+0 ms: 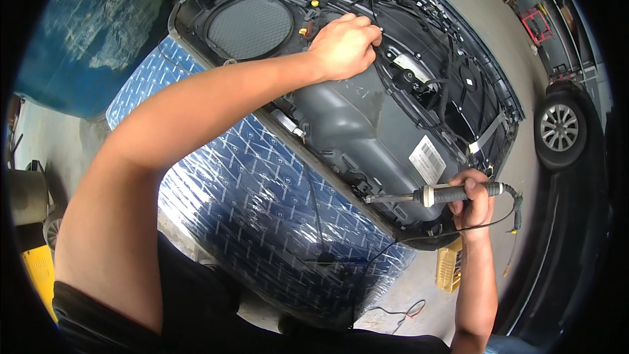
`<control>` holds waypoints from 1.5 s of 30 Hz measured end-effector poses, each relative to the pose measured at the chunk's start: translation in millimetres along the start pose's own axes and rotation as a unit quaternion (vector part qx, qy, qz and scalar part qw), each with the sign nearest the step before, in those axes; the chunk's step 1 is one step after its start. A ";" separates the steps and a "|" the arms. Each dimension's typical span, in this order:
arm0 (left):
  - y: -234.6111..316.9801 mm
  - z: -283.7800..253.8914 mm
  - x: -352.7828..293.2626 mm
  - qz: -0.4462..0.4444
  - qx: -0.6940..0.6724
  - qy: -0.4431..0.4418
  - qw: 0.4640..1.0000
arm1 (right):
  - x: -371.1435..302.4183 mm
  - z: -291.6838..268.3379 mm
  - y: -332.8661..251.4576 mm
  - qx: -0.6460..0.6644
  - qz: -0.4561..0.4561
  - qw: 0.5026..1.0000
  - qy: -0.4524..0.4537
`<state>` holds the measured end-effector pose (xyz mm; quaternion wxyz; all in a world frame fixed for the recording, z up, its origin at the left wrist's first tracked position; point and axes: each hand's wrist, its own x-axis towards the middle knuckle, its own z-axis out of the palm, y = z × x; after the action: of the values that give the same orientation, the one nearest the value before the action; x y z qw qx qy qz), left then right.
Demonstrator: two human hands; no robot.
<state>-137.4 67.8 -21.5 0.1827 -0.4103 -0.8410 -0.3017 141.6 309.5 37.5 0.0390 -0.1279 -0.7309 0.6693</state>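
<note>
A black car door trim panel (344, 121) lies with its inner side up, showing clips, wiring and a round speaker grille (250, 27). My left hand (345, 47) rests on its upper middle, fingers curled down. What the fingertips hold, if anything, is hidden. In my right hand (477, 208) is a soldering iron (458, 193), gripped by its dark handle. The iron's metal tip points left, at the panel's near edge by a clip. Its cable loops down from the handle's right end. A white label (428, 159) sits on the panel close to the iron.
Blue printed film (262, 190) covers the support under the panel. A large blue drum (92, 39) stands at the left. To the right is a dark car with a wheel (560, 128). A yellow basket (448, 267) is on the floor beside my right forearm.
</note>
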 end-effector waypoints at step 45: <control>0.5 2.0 -1.1 -0.005 -0.010 0.019 1.000 | -13.3 14.6 -15.1 -0.059 -0.032 0.998 0.022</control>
<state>-136.4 68.7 -23.5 0.1934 -0.4019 -0.8364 -0.3186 149.0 291.1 52.5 0.0689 -0.1208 -0.7718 0.6205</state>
